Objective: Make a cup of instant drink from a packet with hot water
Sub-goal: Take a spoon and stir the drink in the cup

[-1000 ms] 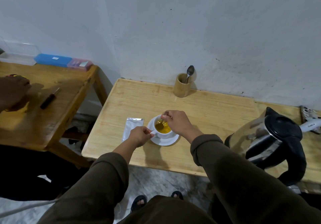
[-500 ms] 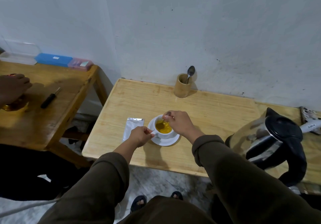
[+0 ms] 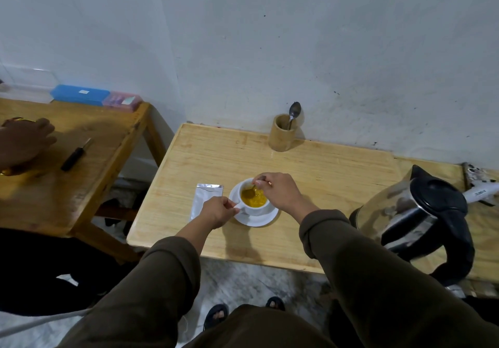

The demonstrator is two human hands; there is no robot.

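The right hand (image 3: 280, 193) pinches a small metal spoon (image 3: 253, 189) dipped in the yellow drink inside the white ceramic cup (image 3: 253, 199). The left hand (image 3: 217, 214) pinches the cup's handle, hiding it. The silver foil packet (image 3: 205, 199) lies just left of the cup's white saucer (image 3: 259, 219).

Head view: worn on the head, aimed forward and down over the bench (image 3: 324, 175)
Facing: toward the wall (image 3: 297, 37)
Nearness: hands' reach
Shared view: none, one camera only
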